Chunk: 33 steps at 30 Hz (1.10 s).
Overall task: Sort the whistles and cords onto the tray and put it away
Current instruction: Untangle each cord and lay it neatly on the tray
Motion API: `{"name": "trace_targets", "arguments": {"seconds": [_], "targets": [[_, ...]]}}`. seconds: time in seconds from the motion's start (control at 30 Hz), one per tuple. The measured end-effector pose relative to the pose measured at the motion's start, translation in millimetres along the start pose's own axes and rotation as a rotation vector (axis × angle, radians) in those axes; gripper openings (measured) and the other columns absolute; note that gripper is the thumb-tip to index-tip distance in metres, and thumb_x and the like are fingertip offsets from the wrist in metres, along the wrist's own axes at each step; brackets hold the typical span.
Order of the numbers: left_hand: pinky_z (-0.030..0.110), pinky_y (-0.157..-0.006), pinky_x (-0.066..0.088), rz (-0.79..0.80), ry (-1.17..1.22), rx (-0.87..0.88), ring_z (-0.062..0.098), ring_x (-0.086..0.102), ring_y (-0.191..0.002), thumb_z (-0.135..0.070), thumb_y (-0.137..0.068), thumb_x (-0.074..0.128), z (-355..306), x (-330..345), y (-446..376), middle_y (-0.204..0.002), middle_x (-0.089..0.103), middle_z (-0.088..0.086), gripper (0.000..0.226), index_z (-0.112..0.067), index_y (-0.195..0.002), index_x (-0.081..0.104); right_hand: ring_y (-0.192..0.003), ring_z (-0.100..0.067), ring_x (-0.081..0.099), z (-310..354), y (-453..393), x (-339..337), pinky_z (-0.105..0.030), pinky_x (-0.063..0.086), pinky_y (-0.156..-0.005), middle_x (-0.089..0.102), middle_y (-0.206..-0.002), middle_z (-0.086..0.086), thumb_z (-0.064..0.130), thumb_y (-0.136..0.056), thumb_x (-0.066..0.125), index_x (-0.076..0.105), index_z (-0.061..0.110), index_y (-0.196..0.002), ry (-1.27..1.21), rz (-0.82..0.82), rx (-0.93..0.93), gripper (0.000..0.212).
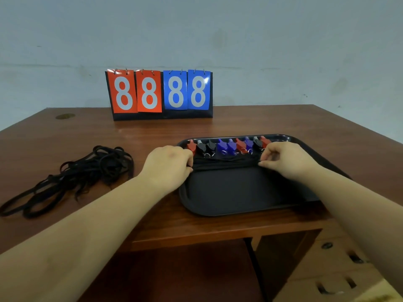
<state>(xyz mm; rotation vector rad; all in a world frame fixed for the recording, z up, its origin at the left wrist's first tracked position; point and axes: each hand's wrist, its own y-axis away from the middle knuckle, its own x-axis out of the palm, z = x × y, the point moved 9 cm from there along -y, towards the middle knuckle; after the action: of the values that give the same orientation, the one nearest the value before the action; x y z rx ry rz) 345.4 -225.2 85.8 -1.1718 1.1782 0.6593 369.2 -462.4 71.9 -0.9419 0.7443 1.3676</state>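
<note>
Two bare forearms reach forward from the near edge over the brown wooden counter (130,136) toward the flat black rectangular plastic tray (239,192), which lies on the right part of the counter. Along the tray's far rim stands a single row of nine small plastic whistles (229,146): three red, three black with grey mouthpieces and three dark blue, several showing small metal rings on their near side. Just on the near side of that row, a bundle of black fabric cords (226,161) lies stretched straight across the tray; how many cords it holds cannot be counted. The left hand (169,163) grips the bundle's left end at the tray's left rim, fingers curled around it. The right hand (283,159) pinches the bundle's right end between thumb and fingertips. Well to the left of the tray, a loose tangled heap of black cords (72,177) lies on the counter, its loops too knotted to count. Beyond the tray, against the pale wall, stands one flip scoreboard (161,94) with four cards, two orange-red and two blue, each reading 8.
</note>
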Motion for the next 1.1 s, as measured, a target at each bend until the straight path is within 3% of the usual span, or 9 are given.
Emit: {"name": "trace_targets", "arguments": {"seconds": [0.27, 0.53, 0.67, 0.8, 0.93, 1.03, 1.1], "targets": [[0.031, -0.084, 0.041, -0.022, -0.098, 0.022, 0.017, 0.051, -0.102, -0.036, -0.091, 0.054, -1, -3, 1, -0.110, 0.060, -0.002, 0.018, -0.026, -0.101, 0.065, -0.086, -0.012, 0.058, 5, 3, 0, -0.023, 0.041, -0.076, 0.065, -0.093, 0.004, 0.022, -0.084, 0.068, 0.064, 0.022, -0.085, 0.080, 0.012, 0.003, 0.004], [0.030, -0.095, 0.042, -0.064, 0.118, -0.134, 0.014, 0.050, -0.116, -0.038, -0.087, 0.060, 47, -59, 35, -0.124, 0.055, -0.004, 0.028, -0.027, -0.112, 0.059, -0.095, -0.013, 0.054, 48, 29, -19, -0.025, 0.042, -0.081, 0.061, -0.118, -0.001, 0.026, -0.082, 0.071, 0.059, 0.019, -0.111, 0.085, -0.024, -0.040, 0.033], [0.030, -0.092, 0.043, -0.014, 0.126, -0.229, 0.011, 0.051, -0.105, -0.036, -0.085, 0.062, 93, -88, 74, -0.120, 0.057, -0.004, 0.027, -0.027, -0.111, 0.060, -0.085, -0.007, 0.054, 105, 47, -8, -0.024, 0.044, -0.077, 0.062, -0.112, 0.005, 0.033, -0.080, 0.071, 0.058, 0.026, -0.108, 0.069, -0.010, -0.144, 0.032], [0.029, -0.093, 0.041, 0.050, 0.131, -0.272, 0.013, 0.052, -0.109, -0.035, -0.086, 0.062, 131, -86, 113, -0.115, 0.056, -0.007, 0.026, -0.029, -0.111, 0.061, -0.078, -0.002, 0.057, 167, 65, 26, -0.015, 0.043, -0.065, 0.057, -0.099, 0.013, 0.035, -0.081, 0.070, 0.056, 0.032, -0.100, -0.021, 0.071, -0.234, 0.023], [0.028, -0.095, 0.040, 0.083, 0.162, -0.271, 0.011, 0.052, -0.109, -0.037, -0.086, 0.062, 162, -66, 142, -0.109, 0.055, -0.011, 0.025, -0.032, -0.110, 0.062, -0.084, -0.002, 0.057, 221, 78, 77, -0.016, 0.046, -0.071, 0.057, -0.095, 0.015, 0.038, -0.081, 0.069, 0.059, 0.030, -0.106, -0.109, 0.161, -0.288, 0.028], [0.028, -0.101, 0.036, 0.032, 0.203, -0.227, 0.011, 0.048, -0.116, -0.037, -0.085, 0.063, 171, -54, 152, -0.116, 0.055, -0.011, 0.025, -0.033, -0.110, 0.061, -0.083, -0.009, 0.055, 245, 82, 111, -0.022, 0.045, -0.072, 0.049, -0.082, 0.017, 0.037, -0.081, 0.068, 0.061, 0.026, -0.104, -0.170, 0.130, -0.285, 0.027], [0.028, -0.105, 0.032, -0.004, 0.238, -0.200, 0.012, 0.044, -0.122, -0.034, -0.087, 0.061, 170, -49, 151, -0.123, 0.052, -0.010, 0.029, -0.030, -0.116, 0.059, -0.087, -0.008, 0.052, 256, 78, 127, -0.023, 0.042, -0.076, 0.048, -0.086, 0.016, 0.039, -0.081, 0.067, 0.060, 0.026, -0.103, -0.178, 0.064, -0.269, 0.026]]}}
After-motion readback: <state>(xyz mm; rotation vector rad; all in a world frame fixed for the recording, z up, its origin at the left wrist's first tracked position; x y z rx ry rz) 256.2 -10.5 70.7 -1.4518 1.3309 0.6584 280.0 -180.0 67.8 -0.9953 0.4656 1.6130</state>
